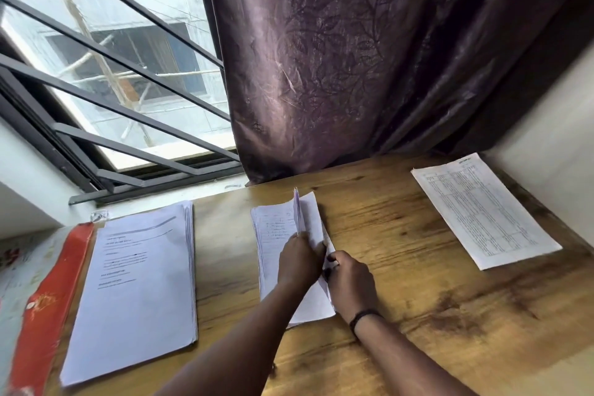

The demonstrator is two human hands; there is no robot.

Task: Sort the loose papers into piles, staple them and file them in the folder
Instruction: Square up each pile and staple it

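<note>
**Both hands on the middle stack of papers**

In the lower centre of the frame, the left hand [300, 262] lies on a small stack of white, partly handwritten papers [273, 235] in the middle of the brown wooden table [401, 267]. Its fingers curl round a few sheets that stand lifted on edge. Just beside it, the right hand [352, 283], with a dark band [363, 317] on its wrist, pinches the right edge of the same stack between thumb and fingers.

At lower left, a thick pile of white printed sheets [141, 283] lies flat on the table. Its left edge rests over a red folder [48, 299], which runs along the left edge of the frame.

At right, well apart from both stacks, a single white sheet printed with a table of fine lines [482, 212] lies flat near the pale wall [546, 125].

Across the upper part of the frame, a dark purple curtain with a leaf pattern [337, 58] hangs down to the table's far edge. In the upper left is a window with dark metal bars [112, 52].
</note>
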